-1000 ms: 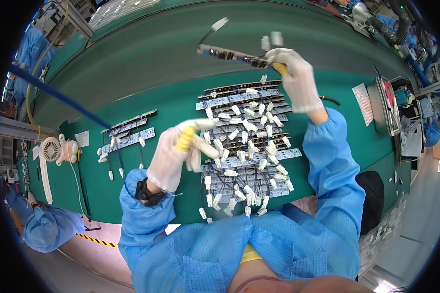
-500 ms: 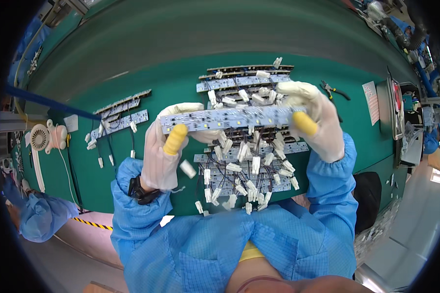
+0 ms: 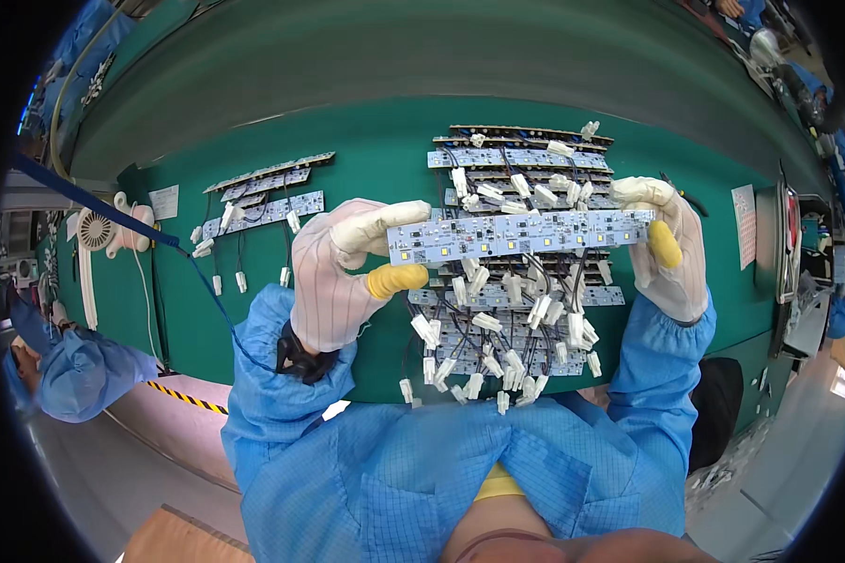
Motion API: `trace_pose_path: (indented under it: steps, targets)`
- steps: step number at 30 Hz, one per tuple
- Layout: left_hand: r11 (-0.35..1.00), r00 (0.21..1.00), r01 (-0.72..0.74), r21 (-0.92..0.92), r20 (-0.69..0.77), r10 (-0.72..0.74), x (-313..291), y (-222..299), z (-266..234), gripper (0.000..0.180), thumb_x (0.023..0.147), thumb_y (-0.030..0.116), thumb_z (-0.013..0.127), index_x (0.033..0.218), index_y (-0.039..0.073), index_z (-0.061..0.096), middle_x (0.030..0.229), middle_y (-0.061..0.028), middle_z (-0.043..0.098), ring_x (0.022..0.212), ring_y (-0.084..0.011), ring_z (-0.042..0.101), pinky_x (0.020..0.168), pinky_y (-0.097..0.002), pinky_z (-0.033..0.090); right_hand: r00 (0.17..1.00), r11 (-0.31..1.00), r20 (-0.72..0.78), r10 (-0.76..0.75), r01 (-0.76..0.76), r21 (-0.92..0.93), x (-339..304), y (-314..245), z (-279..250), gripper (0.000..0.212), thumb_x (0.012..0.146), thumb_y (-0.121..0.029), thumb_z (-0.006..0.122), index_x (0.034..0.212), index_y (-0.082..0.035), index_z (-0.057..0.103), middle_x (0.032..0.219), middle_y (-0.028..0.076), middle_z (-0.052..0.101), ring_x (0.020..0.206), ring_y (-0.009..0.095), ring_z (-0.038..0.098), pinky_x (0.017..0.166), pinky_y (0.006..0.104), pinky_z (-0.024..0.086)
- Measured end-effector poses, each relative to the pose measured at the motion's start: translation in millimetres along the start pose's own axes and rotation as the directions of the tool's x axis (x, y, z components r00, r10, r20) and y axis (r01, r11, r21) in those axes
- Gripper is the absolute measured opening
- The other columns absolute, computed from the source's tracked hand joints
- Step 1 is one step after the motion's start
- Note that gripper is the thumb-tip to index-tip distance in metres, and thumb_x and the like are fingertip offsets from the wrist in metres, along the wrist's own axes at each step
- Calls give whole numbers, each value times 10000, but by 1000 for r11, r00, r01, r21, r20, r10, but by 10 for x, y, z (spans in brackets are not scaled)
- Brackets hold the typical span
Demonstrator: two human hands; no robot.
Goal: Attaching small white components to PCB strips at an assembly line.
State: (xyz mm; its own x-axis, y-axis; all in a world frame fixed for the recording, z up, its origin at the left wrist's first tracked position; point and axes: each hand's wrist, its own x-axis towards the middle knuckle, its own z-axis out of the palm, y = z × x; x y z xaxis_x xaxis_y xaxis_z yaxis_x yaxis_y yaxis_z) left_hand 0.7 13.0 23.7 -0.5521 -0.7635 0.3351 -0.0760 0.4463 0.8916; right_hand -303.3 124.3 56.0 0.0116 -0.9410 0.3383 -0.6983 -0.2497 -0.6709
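A long white LED circuit board (image 3: 521,236) is held up level above the bench, its component side in view. My left hand (image 3: 347,267), in a striped white glove with a yellow thumb cover, pinches its left end. Gripping the right end is my right hand (image 3: 671,249), gloved the same way. Beneath lies a large pile of similar LED boards (image 3: 498,328), with dark wires and white plug connectors (image 3: 540,310) hanging off them. More stacked boards (image 3: 516,159) lie just beyond the held one.
To the left lies a smaller group of boards (image 3: 272,211) on the green mat (image 3: 366,150). A white fan (image 3: 99,228) stands at far left. A blue cord (image 3: 174,239) runs to my left wrist. At right are a printed sheet (image 3: 744,225) and a metal-edged tray (image 3: 770,244).
The board has turned so its component side shows more sharply, and its motion blur is gone. My left thumb has moved from the board's face to its lower left corner.
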Motion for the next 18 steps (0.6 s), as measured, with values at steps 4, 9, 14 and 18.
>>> trace_pose_path:
  steps: [4, 9, 14, 18]
  targets:
    - [964, 989, -144, 222, 0, 148, 25, -21, -46, 527, 700, 403, 762, 1084, 47, 696, 882, -70, 669, 708, -164, 656, 627, -250, 506, 970, 854, -5, 245, -213, 476, -51, -8, -1, 256, 943, -166, 588, 1109, 29, 587, 1036, 105, 655, 961, 166, 633, 873, 288, 481]
    - [999, 995, -48, -19, -85, 47, 1, -43, 3, 506, 724, 374, 749, 1085, 25, 690, 890, -78, 674, 706, -154, 667, 622, -242, 498, 953, 792, 37, 301, -272, 547, -64, -57, -12, 285, 950, -188, 592, 1130, 32, 583, 1044, 109, 658, 976, 170, 633, 879, 295, 486]
    - [995, 997, -25, 97, -68, 32, 54, -29, -47, 457, 766, 340, 744, 1078, 11, 688, 921, -90, 679, 731, -156, 675, 649, -240, 511, 964, 672, 49, 260, -217, 708, -60, -46, -1, 272, 926, -146, 624, 1133, 27, 587, 1077, 114, 662, 974, 156, 636, 888, 291, 490]
    - [994, 987, -67, 90, -139, 79, 29, -52, -14, 485, 783, 388, 725, 1080, 7, 683, 944, -113, 682, 799, -192, 677, 685, -266, 523, 946, 792, 47, 321, -296, 534, -68, -83, -59, 254, 901, -115, 656, 1118, 6, 604, 1056, 100, 668, 949, 148, 640, 848, 289, 505]
